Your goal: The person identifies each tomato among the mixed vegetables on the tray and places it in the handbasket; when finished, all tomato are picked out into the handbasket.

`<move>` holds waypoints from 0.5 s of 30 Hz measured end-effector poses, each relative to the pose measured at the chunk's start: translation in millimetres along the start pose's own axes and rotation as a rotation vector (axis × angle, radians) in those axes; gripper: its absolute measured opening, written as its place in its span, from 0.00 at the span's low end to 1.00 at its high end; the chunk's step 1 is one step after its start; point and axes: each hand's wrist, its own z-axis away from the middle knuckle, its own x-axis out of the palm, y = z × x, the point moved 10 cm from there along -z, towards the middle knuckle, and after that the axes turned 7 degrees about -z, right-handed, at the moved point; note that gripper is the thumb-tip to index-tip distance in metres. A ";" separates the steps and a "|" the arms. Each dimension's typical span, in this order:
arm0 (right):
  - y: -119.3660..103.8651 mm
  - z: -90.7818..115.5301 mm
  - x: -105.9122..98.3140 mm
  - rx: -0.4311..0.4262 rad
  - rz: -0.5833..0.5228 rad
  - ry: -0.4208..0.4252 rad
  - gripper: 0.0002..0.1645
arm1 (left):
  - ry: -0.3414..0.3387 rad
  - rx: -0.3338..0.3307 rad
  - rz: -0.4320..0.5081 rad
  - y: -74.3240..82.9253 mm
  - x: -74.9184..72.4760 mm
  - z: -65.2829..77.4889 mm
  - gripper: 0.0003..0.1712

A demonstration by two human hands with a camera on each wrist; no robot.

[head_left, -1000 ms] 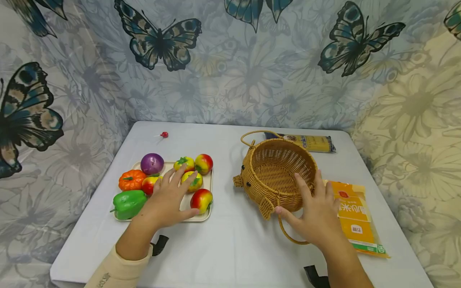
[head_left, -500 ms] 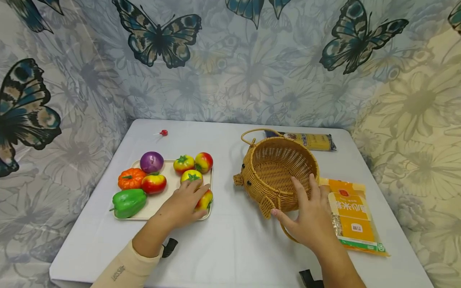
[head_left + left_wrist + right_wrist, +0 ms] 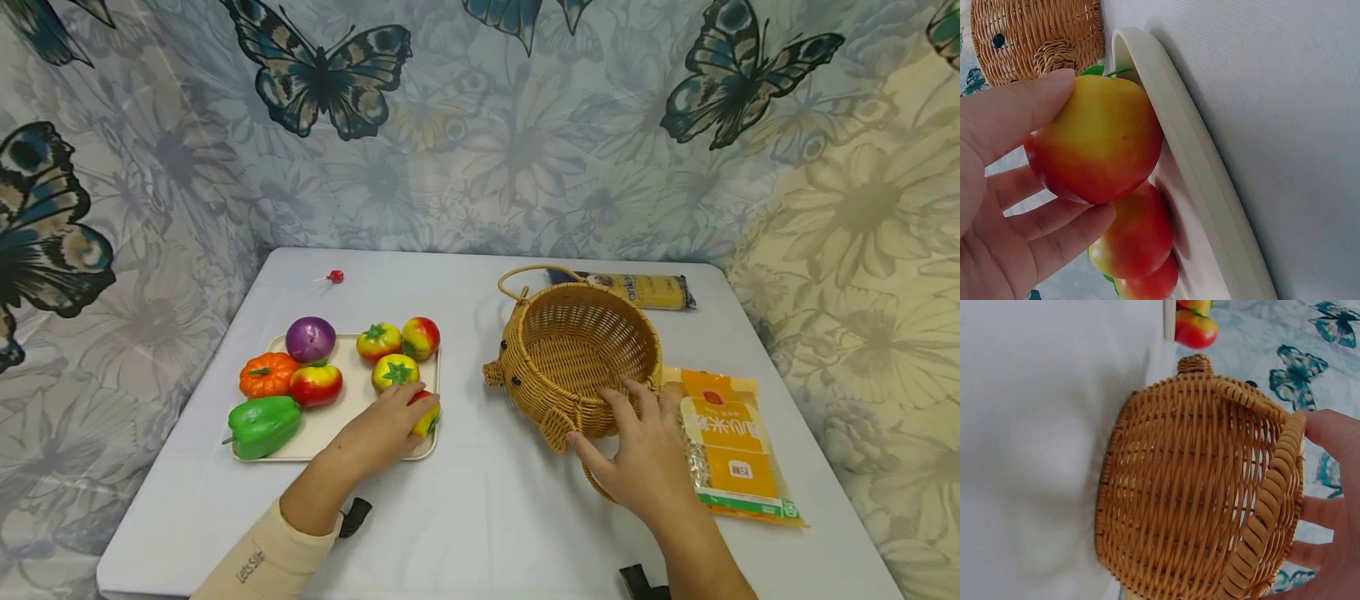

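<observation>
Behind the wicker basket [image 3: 542, 396] a yellow packet [image 3: 647, 292] reads "anka"; left of the basket the left hand [image 3: 378, 435] grips a glossy red-yellow fruit [image 3: 1097, 137]; the right hand [image 3: 645, 454] grips the basket.

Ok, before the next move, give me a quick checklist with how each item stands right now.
1. Left hand has thumb and fingers on the near-right red-and-yellow fruit: ok.
2. That fruit lifted off the tray: cannot tell; its underside isn't clearly shown.
3. Right hand at the rim of the wicker basket: ok; firmness of hold cannot be judged.
4. Basket upright, opening facing up: ok.
5. Tray-to-basket gap free of objects: ok, only white cloth shows there.
</observation>
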 end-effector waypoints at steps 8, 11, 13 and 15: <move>-5.9 1.0 -4.0 -0.080 -0.002 0.064 0.40 | -0.007 0.003 0.023 -1.5 -1.6 0.7 0.33; -6.1 1.8 -4.9 -0.089 -0.006 0.069 0.40 | 0.004 0.012 0.017 -1.2 -4.0 1.8 0.33; -5.7 2.8 -4.9 -0.091 -0.008 0.070 0.40 | 0.020 0.025 0.014 -0.2 -7.4 2.8 0.33; -5.6 4.1 -5.6 -0.091 -0.007 0.069 0.40 | 0.040 0.043 0.010 1.5 -11.7 3.5 0.33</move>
